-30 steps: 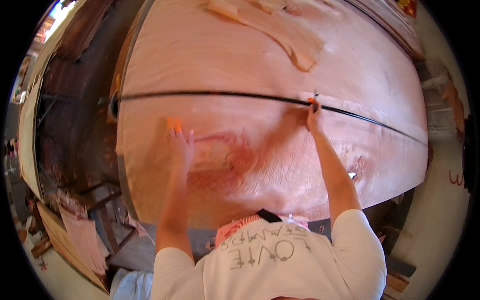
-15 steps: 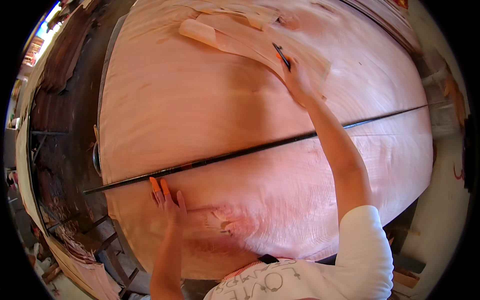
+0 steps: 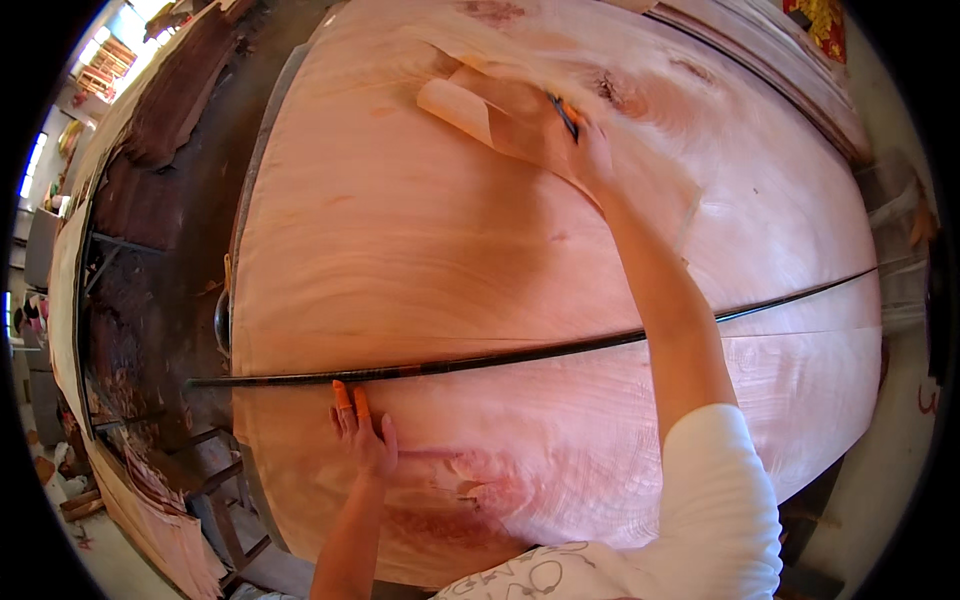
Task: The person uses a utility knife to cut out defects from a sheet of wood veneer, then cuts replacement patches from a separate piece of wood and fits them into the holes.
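Note:
A broad, pale pinkish sheet of wood veneer point(image 3: 400, 270) spreads out before me, with a long black straightedge bar point(image 3: 520, 353) lying across it. My left hand point(image 3: 362, 435) lies flat near the bar's left part, fingers stretched; two fingers wear orange finger covers, and their tips touch the bar's near edge. Farther out, my right hand point(image 3: 590, 150) is closed round a slim black knife-like tool point(image 3: 565, 118); its tip is too small to make out. Under and beside that hand lies a loose veneer strip point(image 3: 530, 130) with a curled left end.
Dark stacked sheets point(image 3: 190, 100) stand at the left beyond a brown floor gap. A dark metal frame point(image 3: 225, 480) is at lower left. More layered sheets point(image 3: 760, 65) edge the far right, near a pale wall point(image 3: 900, 420). Dark knots mark the veneer.
The view has shifted, so the bar looks more level. My right hand has moved farther away and left over the veneer. A second loose piece at the far side no longer shows.

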A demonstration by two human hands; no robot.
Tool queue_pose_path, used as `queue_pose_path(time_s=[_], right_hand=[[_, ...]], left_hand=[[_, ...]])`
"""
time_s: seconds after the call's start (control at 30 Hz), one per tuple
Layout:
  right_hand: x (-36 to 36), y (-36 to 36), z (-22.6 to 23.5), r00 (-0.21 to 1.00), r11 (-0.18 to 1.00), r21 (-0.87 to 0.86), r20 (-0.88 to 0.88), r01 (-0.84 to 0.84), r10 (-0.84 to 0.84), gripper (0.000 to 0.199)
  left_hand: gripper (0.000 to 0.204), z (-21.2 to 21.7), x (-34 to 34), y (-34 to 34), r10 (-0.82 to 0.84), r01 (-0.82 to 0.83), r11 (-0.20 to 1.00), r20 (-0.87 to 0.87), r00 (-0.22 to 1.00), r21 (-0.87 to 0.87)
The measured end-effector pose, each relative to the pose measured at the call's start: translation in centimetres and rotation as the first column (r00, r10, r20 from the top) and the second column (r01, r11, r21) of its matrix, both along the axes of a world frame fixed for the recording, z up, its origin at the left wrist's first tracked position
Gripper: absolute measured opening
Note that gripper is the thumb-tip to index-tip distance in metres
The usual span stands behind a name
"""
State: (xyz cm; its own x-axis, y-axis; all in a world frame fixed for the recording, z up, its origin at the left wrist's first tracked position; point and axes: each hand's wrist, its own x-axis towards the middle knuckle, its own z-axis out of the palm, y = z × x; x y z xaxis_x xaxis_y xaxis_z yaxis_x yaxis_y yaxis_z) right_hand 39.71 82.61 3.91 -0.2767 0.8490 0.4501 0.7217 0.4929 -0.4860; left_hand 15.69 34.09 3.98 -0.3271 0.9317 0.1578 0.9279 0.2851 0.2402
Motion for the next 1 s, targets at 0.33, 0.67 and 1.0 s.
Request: queue_pose_path(time_s=[0.33,0.67,1.0], right_hand=[[8.8,-39.4,15.2,0.926,0.925,-0.185,-0.253,-0.331,0.281,0.049],[16.7,-66.3,11.5,0.999,0.975,-0.218,-0.004,0.043,-0.045,0.038],[18.7,-75.4,9.3,0.990,0.912,-0.410,-0.134,-0.020,-0.039,0.038]], left_hand=[[0.048,0.3,-0.5,-2.8,0.036,-0.029,0.991,-0.057,0.998,0.129],[0.055,-2.4,-1.7,-10.7,0.016,0.005,0.987,-0.125,0.992,0.164],[0.062,-3.0,-3.8,-29.4,-0.024,-0.018,0.987,-0.252,0.967,-0.162]])
